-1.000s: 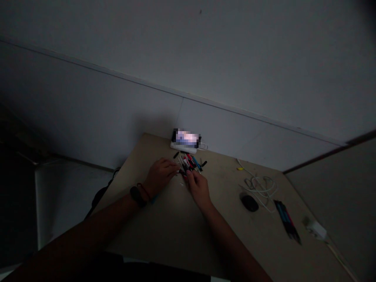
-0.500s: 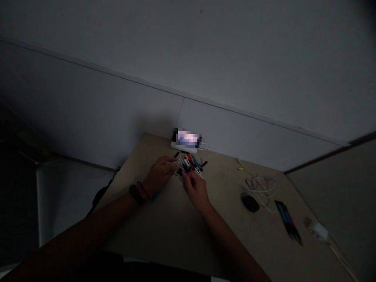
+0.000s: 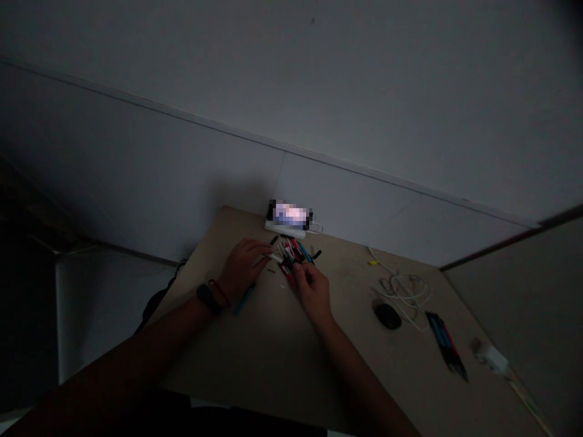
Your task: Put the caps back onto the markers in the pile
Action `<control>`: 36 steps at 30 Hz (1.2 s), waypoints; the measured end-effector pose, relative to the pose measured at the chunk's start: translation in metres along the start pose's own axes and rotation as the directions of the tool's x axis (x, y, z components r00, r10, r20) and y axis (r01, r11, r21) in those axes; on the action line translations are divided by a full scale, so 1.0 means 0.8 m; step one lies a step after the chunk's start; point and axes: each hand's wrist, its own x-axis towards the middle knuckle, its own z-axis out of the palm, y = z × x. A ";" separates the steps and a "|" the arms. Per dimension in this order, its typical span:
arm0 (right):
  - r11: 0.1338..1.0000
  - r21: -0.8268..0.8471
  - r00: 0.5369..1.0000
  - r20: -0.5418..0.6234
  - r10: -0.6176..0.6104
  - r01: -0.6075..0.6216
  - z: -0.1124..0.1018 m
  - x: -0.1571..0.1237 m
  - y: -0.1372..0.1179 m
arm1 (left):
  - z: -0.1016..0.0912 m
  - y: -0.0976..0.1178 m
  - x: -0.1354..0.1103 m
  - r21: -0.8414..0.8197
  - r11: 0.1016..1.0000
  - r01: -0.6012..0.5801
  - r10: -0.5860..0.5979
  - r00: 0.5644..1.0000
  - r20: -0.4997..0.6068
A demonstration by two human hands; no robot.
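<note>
The room is dim. A small heap of pens and pen parts (image 3: 294,252), red, blue, black and white, lies on the beige table (image 3: 273,346) near its far edge. My left hand (image 3: 243,264), with a dark band on its wrist, pinches a thin white piece at the heap's left side. My right hand (image 3: 312,288) is curled with its fingertips in the heap's near side; what it grips is too small to name. A blue pen (image 3: 243,298) lies on the table under my left wrist.
A lit phone (image 3: 291,214) rests on a white block by the wall. To the right lie a black mouse (image 3: 387,315), coiled white cables (image 3: 403,288), a bundle of pens (image 3: 444,343) and a white charger (image 3: 492,358). A white chair (image 3: 91,303) stands left of the table.
My left hand has shifted slightly left and back, uncovering the blue pen under its wrist. My right hand has moved a little right along the heap.
</note>
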 end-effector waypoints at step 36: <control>0.909 0.416 0.933 -0.325 0.156 -0.008 -0.026 0.020 0.004 | 0.011 0.015 -0.010 -0.157 0.973 0.171 -0.107 0.929 0.354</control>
